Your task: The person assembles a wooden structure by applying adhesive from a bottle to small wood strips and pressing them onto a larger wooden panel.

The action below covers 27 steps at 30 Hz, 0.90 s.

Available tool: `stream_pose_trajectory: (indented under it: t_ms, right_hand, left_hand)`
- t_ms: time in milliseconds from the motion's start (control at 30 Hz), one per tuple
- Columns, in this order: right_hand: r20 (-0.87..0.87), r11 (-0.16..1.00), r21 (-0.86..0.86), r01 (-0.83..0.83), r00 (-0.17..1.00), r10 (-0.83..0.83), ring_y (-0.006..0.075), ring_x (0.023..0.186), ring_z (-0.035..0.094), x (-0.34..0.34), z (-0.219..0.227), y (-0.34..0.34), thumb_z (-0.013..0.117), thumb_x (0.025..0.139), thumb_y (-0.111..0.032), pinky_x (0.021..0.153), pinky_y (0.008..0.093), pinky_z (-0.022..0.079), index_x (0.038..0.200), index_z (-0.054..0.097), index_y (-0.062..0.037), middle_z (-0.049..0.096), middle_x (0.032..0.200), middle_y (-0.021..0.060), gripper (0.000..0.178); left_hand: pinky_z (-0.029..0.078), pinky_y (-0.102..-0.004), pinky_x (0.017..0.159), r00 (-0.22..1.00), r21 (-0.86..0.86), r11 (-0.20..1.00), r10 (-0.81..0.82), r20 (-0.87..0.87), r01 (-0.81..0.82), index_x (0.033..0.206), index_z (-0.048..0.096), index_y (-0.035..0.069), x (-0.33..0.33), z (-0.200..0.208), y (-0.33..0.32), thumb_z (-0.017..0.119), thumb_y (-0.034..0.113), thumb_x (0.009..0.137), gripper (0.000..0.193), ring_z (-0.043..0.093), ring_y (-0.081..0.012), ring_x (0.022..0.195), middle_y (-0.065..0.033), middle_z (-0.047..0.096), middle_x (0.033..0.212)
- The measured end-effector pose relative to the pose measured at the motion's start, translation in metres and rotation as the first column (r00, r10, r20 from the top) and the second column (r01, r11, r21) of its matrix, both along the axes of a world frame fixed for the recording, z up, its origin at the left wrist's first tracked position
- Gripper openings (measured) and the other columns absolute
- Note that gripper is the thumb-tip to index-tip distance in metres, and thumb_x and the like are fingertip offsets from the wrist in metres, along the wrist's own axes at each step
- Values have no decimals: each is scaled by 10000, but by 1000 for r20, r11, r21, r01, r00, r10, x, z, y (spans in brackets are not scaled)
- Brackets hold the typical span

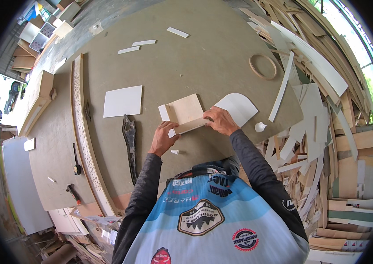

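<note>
A pale plywood panel [187, 108] lies on the large brown worktable [160, 72], with a short white-faced strip [164, 112] along its left side. Along the panel's near edge runs a narrow wooden strip [191, 125]. My left hand [165, 138] is closed on the left end of that strip, fingers bent over it. At the strip's other end, my right hand [221, 120] pinches it between thumb and fingers. Just beyond the right hand rests a white board with a rounded end [238, 108]. A small white cap [175, 152] sits near my left hand.
Left of the panel are a white rectangular board [123, 101] and a dark, long tool [129, 141]. A long wooden frame piece [78, 110], a hammer [73, 193] and a small white bottle [260, 127] also lie there. Wood offcuts [314, 114] pile up at right.
</note>
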State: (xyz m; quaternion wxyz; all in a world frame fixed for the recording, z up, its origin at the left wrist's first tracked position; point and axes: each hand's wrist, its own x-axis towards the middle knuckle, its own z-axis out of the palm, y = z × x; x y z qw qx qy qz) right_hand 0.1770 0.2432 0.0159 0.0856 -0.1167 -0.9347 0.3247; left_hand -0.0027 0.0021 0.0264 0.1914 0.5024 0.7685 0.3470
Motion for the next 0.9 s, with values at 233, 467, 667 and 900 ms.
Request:
stream_pose_trajectory:
  t_ms: [233,467,667,900]
  right_hand:
    - [-24,998,-22,-53,998,53,319,976,644,1,-5,3,821,715,-64,860,433,542,950,680,-32,712,971,93,276]
    - [-38,997,9,-77,996,78,322,968,650,0,-11,1,831,702,-42,879,418,546,947,670,1,717,1016,103,296]
    - [-55,996,31,-79,995,81,339,985,663,1,-14,1,795,722,-28,900,423,552,951,683,7,722,1037,124,256]
    - [-56,995,59,-78,995,82,346,958,680,-1,-11,0,769,751,-43,879,425,562,931,685,10,725,1005,135,205]
  left_hand:
    - [499,-427,995,991,7,1000,-29,-128,30,1086,705,31,1,-14,3,819,66,715,390,619,-336,1095,-115,711,1093]
    - [506,-429,975,987,11,999,-39,-158,42,1053,693,34,2,-17,3,788,53,711,355,619,-337,1078,-111,702,1069]
    - [515,-434,955,984,-11,999,-50,-173,49,1034,689,30,4,-13,4,758,37,707,335,618,-340,1054,-121,699,1044]
    - [522,-436,937,980,3,999,-50,-191,51,1013,688,21,5,-14,5,728,37,711,305,614,-350,1029,-130,696,1018]
